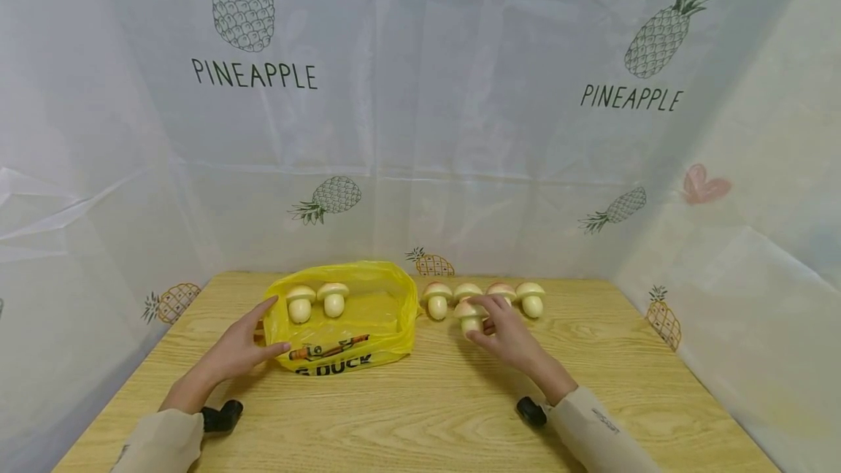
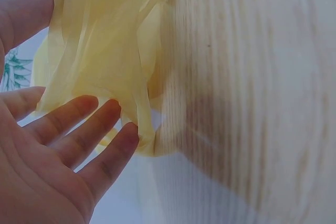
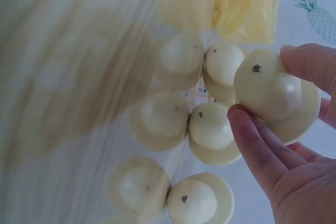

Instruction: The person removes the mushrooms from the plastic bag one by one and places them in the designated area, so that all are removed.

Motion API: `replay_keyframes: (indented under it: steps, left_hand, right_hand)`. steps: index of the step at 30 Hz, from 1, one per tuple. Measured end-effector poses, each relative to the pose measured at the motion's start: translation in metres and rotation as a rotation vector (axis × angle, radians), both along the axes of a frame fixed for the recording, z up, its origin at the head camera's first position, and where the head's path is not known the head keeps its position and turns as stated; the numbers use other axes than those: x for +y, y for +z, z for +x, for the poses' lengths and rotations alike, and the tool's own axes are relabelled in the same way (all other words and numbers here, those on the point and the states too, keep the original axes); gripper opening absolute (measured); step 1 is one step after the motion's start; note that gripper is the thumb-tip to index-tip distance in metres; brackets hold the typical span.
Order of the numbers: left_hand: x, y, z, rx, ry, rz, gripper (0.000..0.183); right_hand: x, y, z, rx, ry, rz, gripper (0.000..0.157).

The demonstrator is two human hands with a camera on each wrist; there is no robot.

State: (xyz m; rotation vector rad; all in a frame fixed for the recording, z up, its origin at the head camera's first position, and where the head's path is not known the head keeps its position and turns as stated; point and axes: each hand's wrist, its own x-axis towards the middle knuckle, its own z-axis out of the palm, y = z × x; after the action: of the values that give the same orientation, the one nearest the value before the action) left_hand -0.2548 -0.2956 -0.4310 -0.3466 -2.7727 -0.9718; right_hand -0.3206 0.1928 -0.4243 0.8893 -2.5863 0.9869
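My right hand [image 1: 515,334] pinches a toy mushroom [image 3: 268,85] between thumb and fingers, its rounded stem base facing the right wrist camera. In the head view this mushroom overlaps the front of a row of several more mushrooms [image 1: 531,301]. To the left, a yellow plastic bag [image 1: 374,312] lies spread with its mouth wide. Two mushrooms, one of them by the bag's left wall [image 1: 301,305], stand inside it. My left hand [image 1: 236,349] is at the bag's left side. Its spread fingers [image 2: 105,166] touch the yellow plastic, and nothing is gripped.
The wooden table [image 1: 368,422] carries the bag and the mushroom row side by side, toward its far edge. Behind and at both sides hangs a pale sheet [image 1: 460,130] printed with pineapples. Black wrist devices [image 1: 223,416] sit at both cuffs.
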Motion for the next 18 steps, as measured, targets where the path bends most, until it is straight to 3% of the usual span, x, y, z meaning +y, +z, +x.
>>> replay_keyframes:
  steps: [8, 18]
  left_hand:
    - [0.0, 0.001, 0.0, -0.005, 0.001, 0.001, 0.096]
    - [0.0, 0.0, 0.0, 0.002, -0.002, -0.001, 0.095]
  right_hand:
    - [-0.012, 0.003, -0.002, -0.102, -0.019, 0.012, 0.06]
    - [-0.018, 0.003, -0.006, -0.157, -0.023, 0.035, 0.058]
